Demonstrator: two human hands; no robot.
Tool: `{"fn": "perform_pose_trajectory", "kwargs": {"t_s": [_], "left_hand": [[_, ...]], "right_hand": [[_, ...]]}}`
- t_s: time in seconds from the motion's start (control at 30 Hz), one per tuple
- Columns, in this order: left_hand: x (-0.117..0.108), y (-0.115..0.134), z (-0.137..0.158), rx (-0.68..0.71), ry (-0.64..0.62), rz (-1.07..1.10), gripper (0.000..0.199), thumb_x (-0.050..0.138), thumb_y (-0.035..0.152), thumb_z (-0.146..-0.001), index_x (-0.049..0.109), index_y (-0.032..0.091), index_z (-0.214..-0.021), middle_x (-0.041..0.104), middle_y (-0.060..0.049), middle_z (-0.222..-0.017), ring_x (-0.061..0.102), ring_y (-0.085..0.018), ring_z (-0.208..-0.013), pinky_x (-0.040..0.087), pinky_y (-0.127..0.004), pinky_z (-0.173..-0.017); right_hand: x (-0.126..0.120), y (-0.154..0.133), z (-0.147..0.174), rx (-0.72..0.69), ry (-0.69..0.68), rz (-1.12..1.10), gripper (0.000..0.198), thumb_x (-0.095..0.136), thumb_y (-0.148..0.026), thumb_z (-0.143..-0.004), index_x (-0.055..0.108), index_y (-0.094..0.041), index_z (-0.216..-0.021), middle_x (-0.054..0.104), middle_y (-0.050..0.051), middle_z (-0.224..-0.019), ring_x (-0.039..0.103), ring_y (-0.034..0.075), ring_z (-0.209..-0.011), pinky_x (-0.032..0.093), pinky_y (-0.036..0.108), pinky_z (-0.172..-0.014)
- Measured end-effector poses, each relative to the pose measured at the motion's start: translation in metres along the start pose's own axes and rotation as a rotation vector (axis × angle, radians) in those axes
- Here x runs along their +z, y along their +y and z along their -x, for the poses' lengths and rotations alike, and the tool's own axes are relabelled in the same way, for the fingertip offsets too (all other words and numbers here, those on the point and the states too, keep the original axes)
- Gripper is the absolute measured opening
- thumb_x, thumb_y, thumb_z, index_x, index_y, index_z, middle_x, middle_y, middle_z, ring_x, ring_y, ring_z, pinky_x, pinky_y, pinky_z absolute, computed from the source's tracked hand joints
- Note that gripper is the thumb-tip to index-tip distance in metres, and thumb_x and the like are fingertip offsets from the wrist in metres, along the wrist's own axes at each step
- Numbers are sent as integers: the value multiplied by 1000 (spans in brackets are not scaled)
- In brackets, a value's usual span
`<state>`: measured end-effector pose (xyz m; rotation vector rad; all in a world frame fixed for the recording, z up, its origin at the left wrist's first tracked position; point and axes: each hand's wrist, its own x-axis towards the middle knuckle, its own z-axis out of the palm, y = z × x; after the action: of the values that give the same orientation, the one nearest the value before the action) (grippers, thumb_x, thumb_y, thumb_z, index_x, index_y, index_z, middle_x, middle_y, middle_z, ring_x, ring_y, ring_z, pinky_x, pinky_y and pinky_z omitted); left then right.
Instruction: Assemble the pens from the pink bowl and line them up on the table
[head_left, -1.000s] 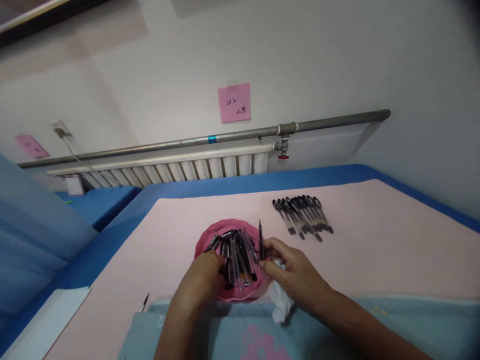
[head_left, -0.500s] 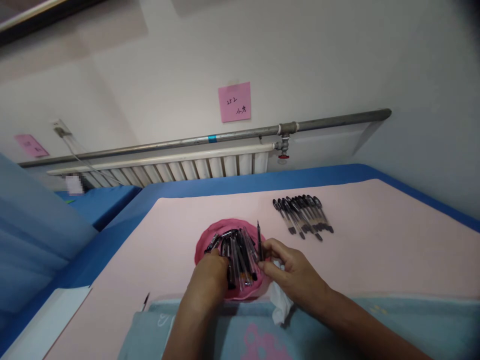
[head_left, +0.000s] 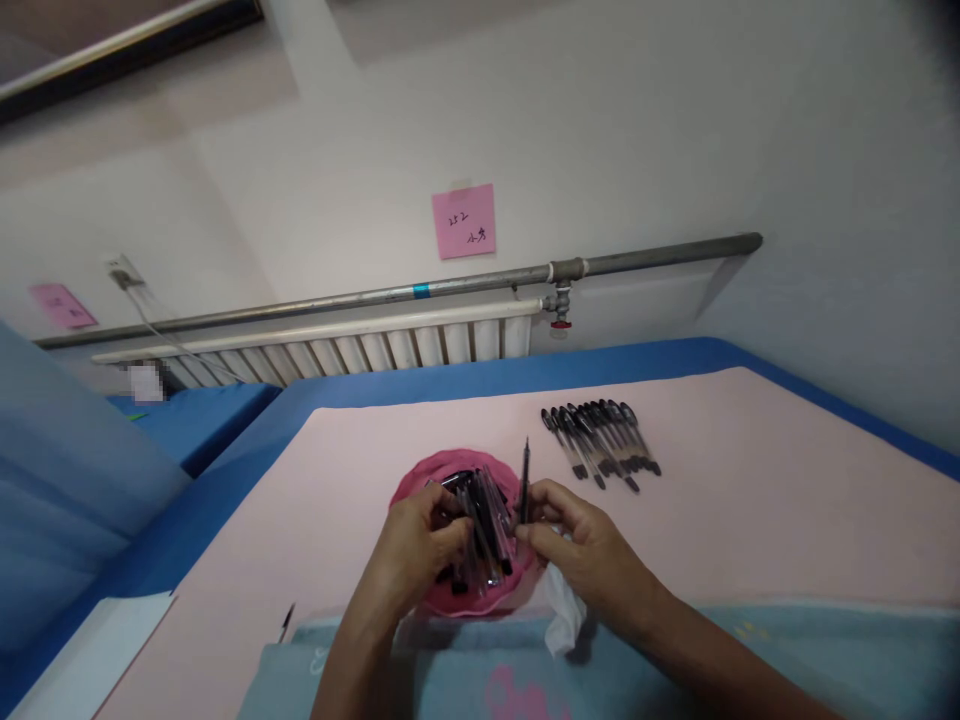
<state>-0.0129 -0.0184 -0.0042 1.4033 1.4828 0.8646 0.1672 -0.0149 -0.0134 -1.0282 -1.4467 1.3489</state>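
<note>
Between the thumb and fingers of my right hand [head_left: 592, 548], a slim dark uncapped pen [head_left: 525, 475] stands nearly upright, its tip pointing up. A crumpled white tissue [head_left: 564, 612] hangs below that hand. My left hand [head_left: 405, 552] is over the left side of a round pink basket [head_left: 442, 462], its thumb and fingers drawn together. What lies between them, if anything, I cannot make out. Clear pen barrels and black pen parts [head_left: 489, 525] lie heaped in the basket, partly hidden by my left hand.
Several capped black pens [head_left: 600, 440] lie side by side on the pink table cover [head_left: 765, 500], right of the basket. A single pen [head_left: 286, 622] rests at the left by a blue-green cloth [head_left: 637, 670]. White paper [head_left: 90, 650] lies far left. A radiator [head_left: 390, 345] lines the wall.
My left hand has lifted slightly and turned, so its thumb and fingertips now show above the heap. My right hand still holds the pen. The camera view has tilted up a little.
</note>
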Motion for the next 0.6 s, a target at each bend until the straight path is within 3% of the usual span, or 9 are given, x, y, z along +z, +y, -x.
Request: {"fn": "perform_pose_trajectory", "kwargs": {"t_s": [0.13,0.27,0.4,0.6], "left_hand": [[6,12,9,-11,-189,404,20,66,23,-64,48,17,-72,64,0,-58,57,-13,-45,43,-23,-46],[7,14,13,12,-211,573,25,72,24,-62,50,16,-72,63,0,-53,57,-13,-41,43,-21,-40],[10,12,13,39,-225,669,25,73,26,-64,51,15,-71,61,1,-51,55,-11,-37,42,-19,-36],[17,11,14,60,-264,734,28,72,31,-66,49,16,-69,63,-2,-52,53,-11,-35,39,-18,-33]], "right_hand": [[1,-7,2,100,34,-396,12,65,-21,-66,56,-19,-74,54,-7,-58,44,6,-45,34,18,-44],[2,-14,7,103,41,-637,15,69,-20,-66,59,-21,-77,58,-6,-60,38,4,-39,31,17,-40],[6,-20,11,88,47,-700,18,72,-21,-64,61,-23,-78,66,-3,-70,36,3,-36,30,17,-37],[11,-28,12,53,83,-676,20,74,-24,-62,61,-23,-77,53,-8,-50,32,3,-33,28,18,-36]]}}
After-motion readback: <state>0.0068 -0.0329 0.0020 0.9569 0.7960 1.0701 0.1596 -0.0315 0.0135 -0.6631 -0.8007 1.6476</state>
